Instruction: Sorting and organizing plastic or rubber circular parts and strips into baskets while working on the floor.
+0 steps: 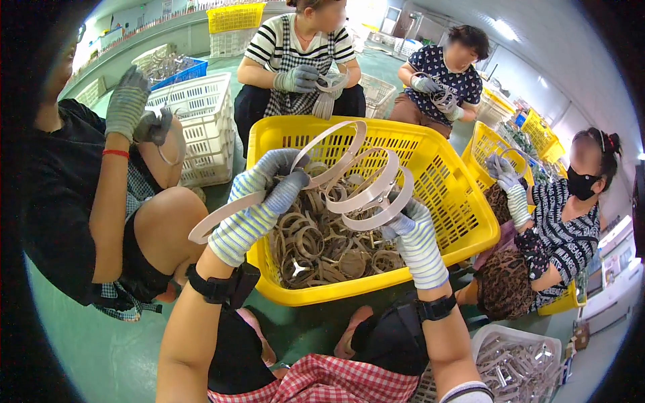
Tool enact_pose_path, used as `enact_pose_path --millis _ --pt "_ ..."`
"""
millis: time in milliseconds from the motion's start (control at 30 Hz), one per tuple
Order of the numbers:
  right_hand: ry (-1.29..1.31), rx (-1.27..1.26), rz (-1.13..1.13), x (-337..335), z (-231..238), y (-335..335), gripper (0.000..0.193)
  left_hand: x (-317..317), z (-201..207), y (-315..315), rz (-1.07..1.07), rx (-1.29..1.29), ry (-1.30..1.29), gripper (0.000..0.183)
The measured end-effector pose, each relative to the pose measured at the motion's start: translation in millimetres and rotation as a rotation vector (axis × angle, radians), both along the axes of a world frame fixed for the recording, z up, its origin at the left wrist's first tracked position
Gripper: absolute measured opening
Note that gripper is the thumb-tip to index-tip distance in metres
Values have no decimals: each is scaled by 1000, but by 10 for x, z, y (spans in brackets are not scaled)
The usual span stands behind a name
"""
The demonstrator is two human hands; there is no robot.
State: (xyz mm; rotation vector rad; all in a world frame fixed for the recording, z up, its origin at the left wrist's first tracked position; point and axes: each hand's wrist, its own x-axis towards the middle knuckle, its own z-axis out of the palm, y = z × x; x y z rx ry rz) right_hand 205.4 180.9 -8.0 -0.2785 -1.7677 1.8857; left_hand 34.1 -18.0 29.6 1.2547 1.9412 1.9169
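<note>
Grips a pale curved strip (pixel 225 216) in striped-gloved left hand (pixel 261 195); pinches pale looped bands (pixel 381 190) in striped-gloved right hand (pixel 415 236), above a yellow slotted plastic basket (pixel 336 293).

four co-workers (pixel 295 84), wearer's two hands (pixel 267 191), two black wrist straps (pixel 437 307), one face mask (pixel 580 182), many rings (pixel 310 240)

My bare left forearm (pixel 191 329) and right forearm (pixel 447 339) reach forward, slanting in toward each other; a black strap (pixel 213 287) circles my left wrist and another my right; my left hand (pixel 259 213), in a striped knit glove with grey fingertips, bends inward, thumb and fingers pinched together; my right hand (pixel 415 238), gloved alike, lies a little nearer my body, fingers curled inward; between my forearms, my feet (pixel 255 329) stand apart.
</note>
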Motion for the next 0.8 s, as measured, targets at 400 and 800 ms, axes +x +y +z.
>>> enact_pose_path --millis 400,800 --pt "-88 208 -102 -41 55 -53 25 43 -89 24 -71 34 82 26" --pt "-61 155 -79 -29 15 -4 30 82 -22 53 -92 78 399 29"
